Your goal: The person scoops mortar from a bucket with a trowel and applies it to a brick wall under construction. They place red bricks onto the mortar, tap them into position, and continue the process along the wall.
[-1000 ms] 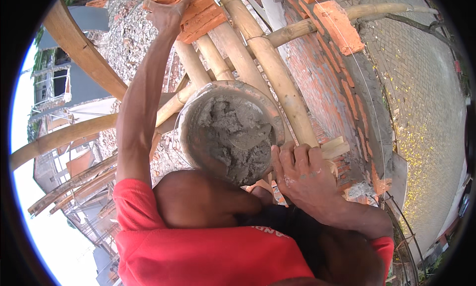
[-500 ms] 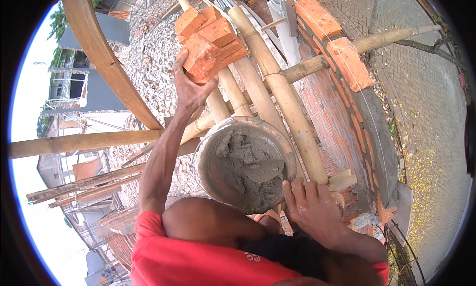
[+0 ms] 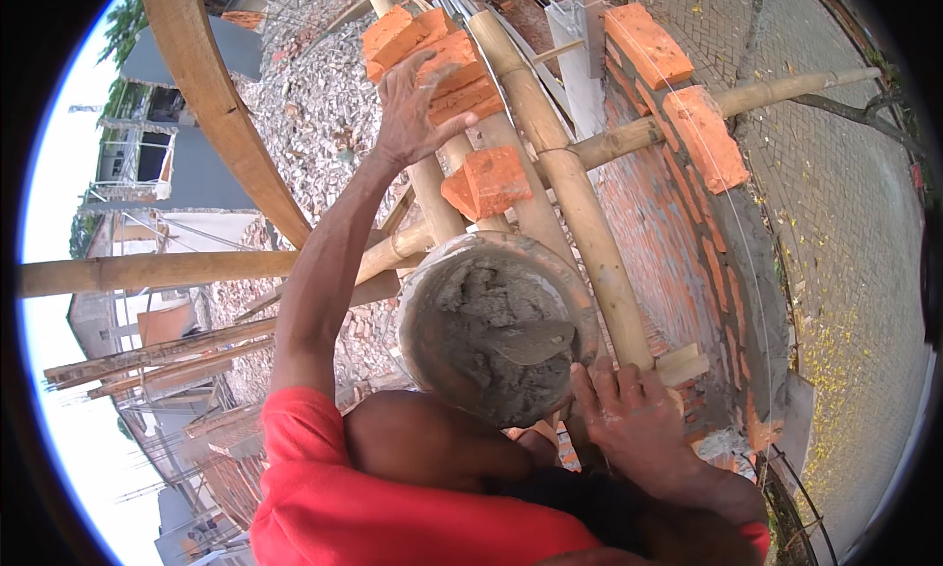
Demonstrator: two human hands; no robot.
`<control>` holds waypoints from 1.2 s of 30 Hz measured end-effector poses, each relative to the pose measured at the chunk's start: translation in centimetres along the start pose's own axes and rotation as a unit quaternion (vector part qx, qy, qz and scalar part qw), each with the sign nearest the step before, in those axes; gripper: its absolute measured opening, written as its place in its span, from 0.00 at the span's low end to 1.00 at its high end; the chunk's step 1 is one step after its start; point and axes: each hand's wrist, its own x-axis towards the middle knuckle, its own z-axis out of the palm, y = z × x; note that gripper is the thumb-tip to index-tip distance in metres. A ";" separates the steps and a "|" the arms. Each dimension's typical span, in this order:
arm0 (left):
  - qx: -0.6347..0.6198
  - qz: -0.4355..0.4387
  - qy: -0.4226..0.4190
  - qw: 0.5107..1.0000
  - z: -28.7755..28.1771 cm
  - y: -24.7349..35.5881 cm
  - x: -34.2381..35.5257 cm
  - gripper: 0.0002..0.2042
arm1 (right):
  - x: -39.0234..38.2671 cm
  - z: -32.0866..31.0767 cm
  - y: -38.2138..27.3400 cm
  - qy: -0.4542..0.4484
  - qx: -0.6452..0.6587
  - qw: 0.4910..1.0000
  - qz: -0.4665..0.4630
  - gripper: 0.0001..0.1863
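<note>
My left hand (image 3: 413, 119) reaches over a stack of orange bricks (image 3: 462, 90) on the bamboo poles. Its fingers are spread over the nearest upper brick, thumb apart; whether they touch it I cannot tell. Between that stack and the bucket, a brick piece (image 3: 496, 180) with a broken face lies by itself on the poles. A round, mortar-crusted bucket (image 3: 417, 345) holds wet grey mortar (image 3: 481, 296). The trowel's (image 3: 535, 342) smeared blade rests on the mortar. At the bucket's right rim, my right hand (image 3: 634, 419) is closed round the trowel's handle, which its fingers mostly hide.
Bamboo poles (image 3: 560, 173) form the platform. On the right runs a brick wall (image 3: 688, 222) with fresh mortar, two bricks (image 3: 705, 139) on top and a taut string. A curved wooden beam (image 3: 211, 105) rises at left. Rubble (image 3: 314, 105) covers the ground below.
My left hand has let go of the brick piece, which now lies closer to the bucket. The hand has moved back over the stack, fingers spread. My right hand stays at the bucket rim.
</note>
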 end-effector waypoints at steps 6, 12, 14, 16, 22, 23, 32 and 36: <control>-0.003 -0.263 -0.006 0.965 -1.9 -10.0 10.5 0.57 | -0.4 -0.5 0.3 -0.037 0.030 0.999 0.003 0.32; 0.143 -0.071 0.016 0.987 -3.5 -4.3 7.1 0.51 | -1.0 -0.2 1.0 -0.018 0.031 0.999 -0.011 0.25; 0.116 0.028 0.062 0.991 -3.8 -0.2 4.2 0.50 | -0.9 -0.1 1.1 -0.016 0.030 0.999 -0.007 0.25; 0.033 -0.011 -0.024 0.999 -3.2 3.2 2.8 0.49 | -0.6 0.1 0.9 -0.022 0.032 0.999 -0.005 0.25; -0.039 -0.099 -0.134 0.985 -2.5 5.3 0.7 0.44 | -0.3 0.5 0.8 -0.012 0.020 1.000 -0.008 0.25; -0.051 -0.098 -0.117 0.987 -2.4 5.1 0.4 0.42 | -0.3 0.5 1.0 -0.010 0.016 1.000 -0.009 0.24; 0.028 -0.119 0.113 0.986 -2.4 -1.7 1.6 0.40 | -0.2 -0.1 1.0 -0.030 0.034 0.999 -0.003 0.27; 0.039 -0.182 -0.114 0.976 -0.3 -4.9 3.9 0.57 | -0.3 -0.4 1.2 -0.011 0.017 0.999 -0.030 0.29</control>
